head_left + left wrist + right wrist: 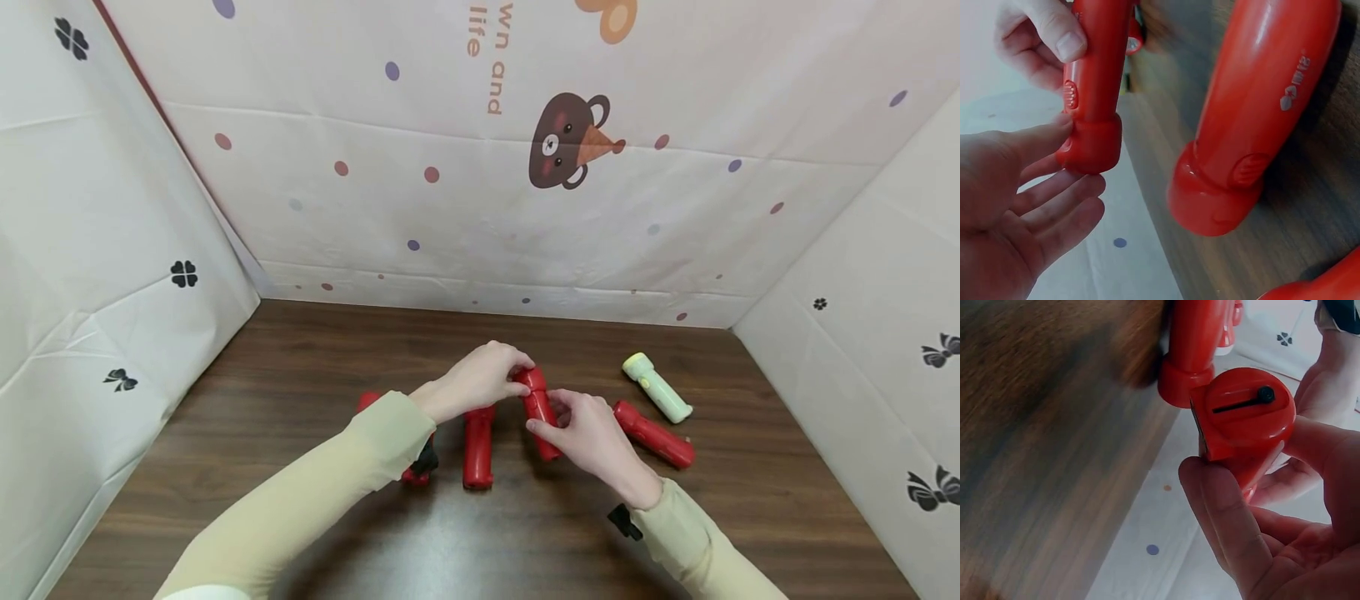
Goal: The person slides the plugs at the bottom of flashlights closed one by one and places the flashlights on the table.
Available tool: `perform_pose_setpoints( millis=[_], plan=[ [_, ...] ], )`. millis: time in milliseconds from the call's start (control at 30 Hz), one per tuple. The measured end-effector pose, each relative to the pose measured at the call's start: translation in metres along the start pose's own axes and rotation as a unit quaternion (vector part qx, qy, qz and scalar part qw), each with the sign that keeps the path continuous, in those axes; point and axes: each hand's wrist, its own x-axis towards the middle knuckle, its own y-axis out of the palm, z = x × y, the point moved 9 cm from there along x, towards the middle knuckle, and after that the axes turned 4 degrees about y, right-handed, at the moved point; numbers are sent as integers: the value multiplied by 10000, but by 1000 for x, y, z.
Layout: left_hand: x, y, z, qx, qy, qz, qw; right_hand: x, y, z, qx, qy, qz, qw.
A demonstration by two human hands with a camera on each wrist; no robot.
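Note:
Both hands are on one red flashlight [538, 410], which is tilted over the table. My left hand [483, 379] pinches its wider head end between thumb and fingertips. Around the lower body, my right hand [592, 429] has its thumb on one side and fingers on the other. In the left wrist view a ribbed switch shows on this flashlight [1100, 69]. The right wrist view faces its tail cap [1241, 419], with a black strip on it. Another red flashlight [477, 450] lies just left of the held one, partly under my left hand.
A further red flashlight [654, 434] lies right of my right hand, beside a pale green flashlight [658, 389] with a yellow rim. Red parts [369, 400] show around my left sleeve, mostly hidden by it. Printed sheets [480, 287] enclose the wooden table [315, 350] at back and sides.

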Motion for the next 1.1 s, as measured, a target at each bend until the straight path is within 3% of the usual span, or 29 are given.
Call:
perform_pose_setpoints(
  millis=[233,533,1100],
  plan=[
    [7,16,8,104,30,284,9995,3,12,0,-193,-102,101,9997],
    [10,28,14,165,15,593,9981,1,21,6,-625,-362,-46,9974],
    [12,40,10,329,178,793,9962,-9,31,7,-835,-495,-188,9951]
  ],
)
